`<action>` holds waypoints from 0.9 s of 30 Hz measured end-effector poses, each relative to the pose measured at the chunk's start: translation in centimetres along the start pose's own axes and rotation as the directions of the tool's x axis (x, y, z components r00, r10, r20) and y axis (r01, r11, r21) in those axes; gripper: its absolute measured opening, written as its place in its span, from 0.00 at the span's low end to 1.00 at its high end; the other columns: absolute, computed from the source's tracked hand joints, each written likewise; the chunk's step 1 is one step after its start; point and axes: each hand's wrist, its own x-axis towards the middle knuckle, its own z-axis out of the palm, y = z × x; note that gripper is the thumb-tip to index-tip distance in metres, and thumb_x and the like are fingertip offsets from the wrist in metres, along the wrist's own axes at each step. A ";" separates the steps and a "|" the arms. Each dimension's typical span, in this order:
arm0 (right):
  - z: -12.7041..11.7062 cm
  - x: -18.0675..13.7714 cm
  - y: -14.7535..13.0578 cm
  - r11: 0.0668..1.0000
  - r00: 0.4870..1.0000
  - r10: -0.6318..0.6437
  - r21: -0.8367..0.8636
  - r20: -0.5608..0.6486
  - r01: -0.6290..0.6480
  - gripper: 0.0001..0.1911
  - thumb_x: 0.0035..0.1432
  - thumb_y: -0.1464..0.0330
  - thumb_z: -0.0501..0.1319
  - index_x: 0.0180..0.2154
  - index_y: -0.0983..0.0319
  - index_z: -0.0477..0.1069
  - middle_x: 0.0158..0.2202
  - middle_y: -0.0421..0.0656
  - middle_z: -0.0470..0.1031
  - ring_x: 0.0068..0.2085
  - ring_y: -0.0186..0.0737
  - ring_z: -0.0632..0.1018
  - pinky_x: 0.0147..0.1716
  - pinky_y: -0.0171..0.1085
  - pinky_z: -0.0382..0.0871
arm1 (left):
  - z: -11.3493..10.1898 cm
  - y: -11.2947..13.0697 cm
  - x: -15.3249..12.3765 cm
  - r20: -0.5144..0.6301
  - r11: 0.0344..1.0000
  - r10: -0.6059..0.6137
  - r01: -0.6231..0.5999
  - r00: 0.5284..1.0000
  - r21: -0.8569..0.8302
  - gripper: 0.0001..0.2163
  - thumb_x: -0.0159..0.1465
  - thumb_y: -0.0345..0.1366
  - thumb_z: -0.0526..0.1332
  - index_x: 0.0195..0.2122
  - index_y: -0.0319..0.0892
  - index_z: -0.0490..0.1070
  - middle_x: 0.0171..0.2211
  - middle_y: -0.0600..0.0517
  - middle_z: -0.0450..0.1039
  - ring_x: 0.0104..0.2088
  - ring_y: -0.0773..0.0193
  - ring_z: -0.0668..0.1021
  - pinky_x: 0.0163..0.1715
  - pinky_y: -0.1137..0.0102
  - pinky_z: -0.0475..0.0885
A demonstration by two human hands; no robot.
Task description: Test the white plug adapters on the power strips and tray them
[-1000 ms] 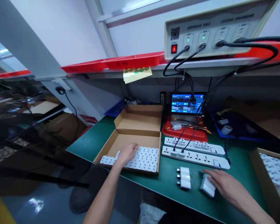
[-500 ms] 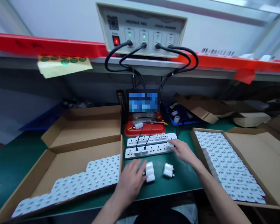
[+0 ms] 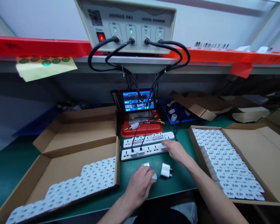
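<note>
Curled over white plug chargers lying on the green table, my left hand is closed around them and covers most of them. My right hand pinches a white charger at the right end of the front power strip. Between the two hands lie white chargers side by side, with their prongs to the right. Two thin black cables run down to chargers plugged into the front strip. Behind it, the rear power strip holds several plugged-in white pieces.
An open carton with rows of white chargers is at left, and another carton full of them at right. A lit screen stands behind a red tray. Above, a cabled control box sits on the shelf.
My left hand has moved right onto the chargers and its fingers have closed over them. My right hand stays at the strip's right end. Another green light on the box is on.
</note>
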 end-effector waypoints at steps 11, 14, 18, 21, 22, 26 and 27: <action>-0.8 0.3 -1.4 0.988 0.995 0.052 -0.152 0.088 -0.038 0.15 0.69 0.78 0.57 0.51 0.58 0.74 0.48 0.47 0.85 0.47 0.47 0.85 0.40 0.36 0.65 | -0.9 -1.6 12.3 0.306 0.919 -0.357 0.273 0.883 0.286 0.13 0.74 0.27 0.54 0.57 0.40 0.72 0.54 0.41 0.75 0.45 0.50 0.85 0.45 0.60 0.79; -0.8 0.4 -1.2 0.989 0.995 0.042 -0.148 0.090 -0.028 0.14 0.70 0.77 0.58 0.51 0.58 0.74 0.49 0.48 0.85 0.49 0.47 0.85 0.41 0.36 0.65 | -0.6 -1.6 13.4 0.362 0.925 -0.345 0.247 0.866 0.289 0.14 0.72 0.25 0.55 0.55 0.40 0.73 0.54 0.40 0.76 0.46 0.50 0.85 0.47 0.60 0.79; -1.3 0.5 -1.1 0.984 0.993 0.049 -0.174 0.110 -0.029 0.14 0.69 0.77 0.60 0.52 0.58 0.75 0.47 0.48 0.85 0.48 0.49 0.85 0.42 0.37 0.65 | -0.5 -1.1 13.5 0.391 0.930 -0.333 0.229 0.858 0.289 0.17 0.68 0.21 0.57 0.56 0.38 0.74 0.55 0.39 0.76 0.47 0.48 0.86 0.47 0.59 0.80; -1.8 0.7 -1.5 0.983 0.997 -0.017 -0.182 0.082 0.032 0.10 0.69 0.73 0.64 0.51 0.60 0.78 0.49 0.51 0.85 0.52 0.53 0.82 0.49 0.41 0.67 | -0.9 -0.8 11.4 0.294 0.949 -0.276 0.212 0.915 0.233 0.18 0.69 0.24 0.60 0.59 0.41 0.72 0.57 0.39 0.75 0.47 0.48 0.85 0.44 0.60 0.79; -1.7 0.8 -1.9 0.985 0.998 -0.057 -0.159 0.042 0.063 0.09 0.70 0.72 0.65 0.50 0.61 0.78 0.52 0.51 0.84 0.55 0.54 0.81 0.52 0.43 0.67 | -1.2 -0.9 10.2 0.215 0.960 -0.243 0.203 0.946 0.190 0.16 0.71 0.26 0.60 0.59 0.43 0.72 0.57 0.41 0.76 0.47 0.49 0.84 0.44 0.61 0.79; -0.1 2.1 -4.6 0.976 0.969 -0.183 0.084 -0.164 0.198 0.10 0.71 0.69 0.67 0.53 0.61 0.80 0.54 0.49 0.83 0.56 0.52 0.79 0.57 0.46 0.67 | -2.5 -3.0 4.8 -0.193 0.959 -0.282 0.281 0.940 -0.029 0.06 0.78 0.37 0.57 0.47 0.45 0.72 0.42 0.48 0.78 0.42 0.55 0.82 0.42 0.64 0.75; 0.6 2.7 -5.6 0.963 0.960 -0.198 0.145 -0.196 0.228 0.10 0.71 0.69 0.68 0.52 0.60 0.80 0.52 0.48 0.83 0.54 0.50 0.79 0.56 0.45 0.67 | -2.9 -3.9 3.8 -0.267 0.940 -0.341 0.330 0.902 -0.085 0.06 0.78 0.39 0.57 0.45 0.45 0.71 0.38 0.50 0.77 0.39 0.56 0.81 0.40 0.65 0.74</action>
